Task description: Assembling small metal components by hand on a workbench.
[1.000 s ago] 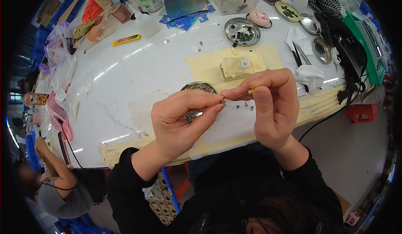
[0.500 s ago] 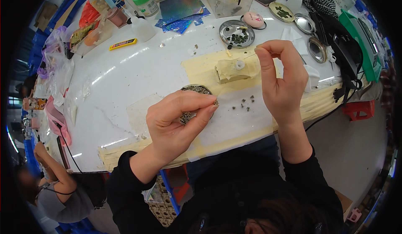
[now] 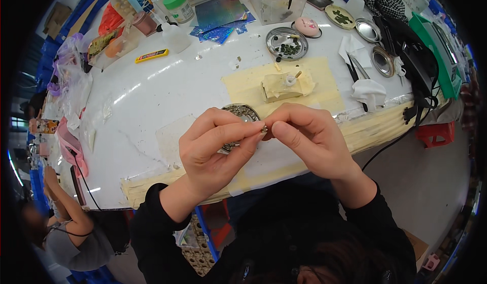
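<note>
Between the thumb and forefinger of my left hand (image 3: 215, 147) is a small metallic piece (image 3: 264, 129), brassy and grey. My right hand (image 3: 317, 139) is closed in a pinch, its fingertips right beside that piece; whatever they hold is hidden. Behind my left hand, partly covered, stands a round dish (image 3: 243, 112) full of similar small metal pieces. Just beyond my hands sits a block wrapped in pale yellow tape (image 3: 276, 92), with a white blob (image 3: 290, 81) on top and a short stick (image 3: 298, 74) by it.
A metal dish (image 3: 286, 44) of dark green bits stands farther back, near a pink rounded object (image 3: 307, 26). Tweezers (image 3: 352, 69) and white tissue (image 3: 369, 93) lie to the right. A yellow cutter (image 3: 152, 56) lies far left. Another person's arm (image 3: 63, 197) shows at the left edge.
My right hand has come down and left from beside the taped block to my left hand's fingertips. The thin tool it held there no longer shows. My left hand has barely moved.
</note>
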`<action>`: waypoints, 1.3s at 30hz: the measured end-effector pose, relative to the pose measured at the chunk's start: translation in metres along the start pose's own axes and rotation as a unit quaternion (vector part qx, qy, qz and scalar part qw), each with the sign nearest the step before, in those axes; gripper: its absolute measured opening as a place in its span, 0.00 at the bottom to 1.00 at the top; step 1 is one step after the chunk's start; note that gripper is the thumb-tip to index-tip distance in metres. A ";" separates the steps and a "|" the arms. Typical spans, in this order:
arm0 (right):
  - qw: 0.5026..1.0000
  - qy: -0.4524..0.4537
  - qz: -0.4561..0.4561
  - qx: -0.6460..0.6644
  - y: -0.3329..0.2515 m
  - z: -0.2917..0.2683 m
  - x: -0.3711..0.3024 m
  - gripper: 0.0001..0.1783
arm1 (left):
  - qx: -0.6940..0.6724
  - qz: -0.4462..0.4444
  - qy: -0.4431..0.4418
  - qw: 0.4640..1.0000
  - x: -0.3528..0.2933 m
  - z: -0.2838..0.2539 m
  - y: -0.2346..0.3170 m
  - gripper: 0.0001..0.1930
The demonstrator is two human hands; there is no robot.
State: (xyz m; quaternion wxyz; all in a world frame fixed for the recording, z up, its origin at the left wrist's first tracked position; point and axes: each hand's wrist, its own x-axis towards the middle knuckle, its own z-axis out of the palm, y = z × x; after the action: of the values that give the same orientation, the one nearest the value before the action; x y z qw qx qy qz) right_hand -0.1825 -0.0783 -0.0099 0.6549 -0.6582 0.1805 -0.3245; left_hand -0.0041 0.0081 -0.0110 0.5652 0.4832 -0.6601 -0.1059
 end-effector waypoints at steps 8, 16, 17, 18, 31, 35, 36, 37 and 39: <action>1.000 0.025 -0.014 0.008 0.008 0.000 0.001 0.06 | 0.084 0.054 -0.007 0.995 0.002 0.000 0.002 0.13; 0.972 0.074 -0.122 -0.184 0.008 0.000 0.000 0.04 | 0.126 0.060 -0.011 0.990 0.001 0.003 -0.001 0.13; 0.985 0.066 -0.082 -0.135 0.009 -0.001 -0.001 0.04 | 0.110 0.051 -0.016 0.993 0.001 0.002 0.000 0.13; 0.997 0.055 -0.030 -0.048 0.009 -0.001 -0.001 0.04 | 0.094 0.042 -0.022 0.994 0.002 0.002 0.000 0.13; 0.973 0.082 -0.122 -0.177 0.014 0.004 0.000 0.04 | 0.116 0.036 -0.029 0.992 0.003 0.000 0.000 0.11; 0.981 0.042 0.079 0.172 0.008 0.008 -0.001 0.04 | 0.036 0.004 -0.025 0.999 0.003 0.000 -0.002 0.11; 0.990 0.050 0.052 0.121 0.009 0.008 -0.002 0.04 | 0.030 -0.005 -0.024 0.999 0.003 0.000 -0.001 0.12; 0.996 0.058 0.024 0.070 0.010 0.008 -0.003 0.04 | 0.025 -0.014 -0.022 0.999 0.002 0.001 -0.001 0.12; 0.989 0.076 -0.074 -0.098 0.010 0.007 -0.003 0.05 | 0.085 0.018 -0.020 0.996 0.001 0.002 -0.001 0.12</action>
State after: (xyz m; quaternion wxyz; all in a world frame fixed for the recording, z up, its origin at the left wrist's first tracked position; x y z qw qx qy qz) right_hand -0.1784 -0.0721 -0.0203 0.5458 -0.7038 0.2115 -0.4024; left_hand -0.0051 0.0057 -0.0116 0.5108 0.5155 -0.6863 -0.0487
